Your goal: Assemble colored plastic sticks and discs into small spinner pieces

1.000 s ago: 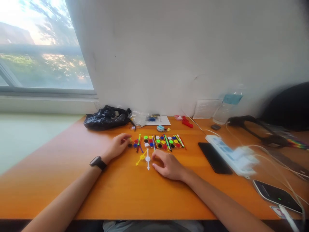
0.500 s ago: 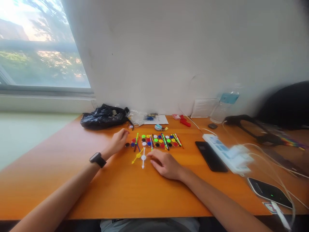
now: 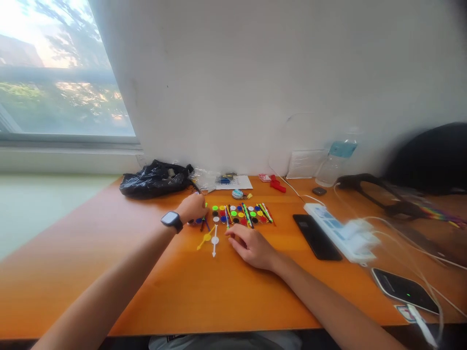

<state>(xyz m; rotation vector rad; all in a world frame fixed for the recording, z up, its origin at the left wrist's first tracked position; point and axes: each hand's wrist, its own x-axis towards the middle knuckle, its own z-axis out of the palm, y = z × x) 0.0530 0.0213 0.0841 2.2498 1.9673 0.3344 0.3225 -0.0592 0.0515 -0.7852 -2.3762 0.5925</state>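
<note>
On the wooden table (image 3: 204, 296), the white arrow (image 3: 215, 240) lies flat, pointing toward the person, and the yellow arrow (image 3: 206, 237) lies slanted just to its left. The right hand (image 3: 251, 247) rests just to the right of the white arrow, fingers curled, thumb and forefinger slightly apart, with nothing visible between them. The left hand (image 3: 193, 207), with a watch (image 3: 170, 219) on its wrist, is beyond the white arrow and to its left, over the left end of a row of coloured discs (image 3: 234, 214) and thin sticks (image 3: 245, 214); its fingertips are blurred and partly hidden, so I cannot tell whether they are closed on anything. That row runs across the far side of the white arrow and on to its right. Farther beyond the white arrow are a small round tin (image 3: 237, 194) and a sheet of paper (image 3: 242, 182), with a black plastic bag (image 3: 155, 181) off to the left. Well to the white arrow's right lie a black phone (image 3: 316, 237) and a power strip (image 3: 323, 216).
</note>
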